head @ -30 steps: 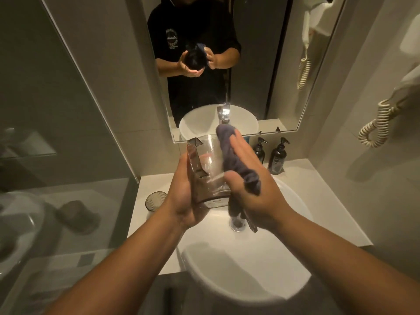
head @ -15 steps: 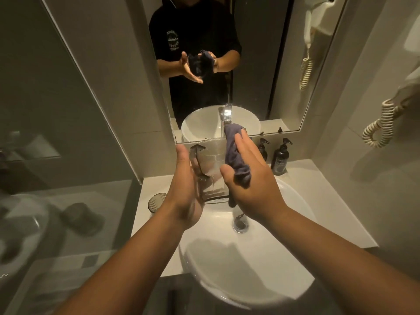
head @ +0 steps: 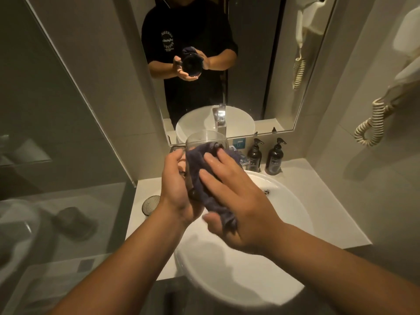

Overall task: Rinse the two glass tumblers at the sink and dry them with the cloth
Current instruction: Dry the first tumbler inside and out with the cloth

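I stood at a white sink (head: 293, 214) set into a pale worktop (head: 318, 185), under a wall mirror (head: 261, 64). No water showed running from the tap, which I could see only in the mirror. Two dark pump bottles (head: 275, 156) stood at the back of the worktop, near the wall.

Above the basin I held one glass tumbler (head: 204, 138), tilted with its open mouth away from me. My left hand (head: 176, 185) was wrapped around its side and base, gripping it. My right hand (head: 236, 201) was closed on a dark cloth (head: 200, 169), pressing it flat against the near side of the glass.

The second tumbler (head: 150, 204) stood upright on the worktop, just left of my left wrist and well apart from the cloth. I could not tell whether it was wet or dry.

By my reckoning the rinsing of the held glass was done and its drying was under way. The other glass still seemed to need at least the cloth.
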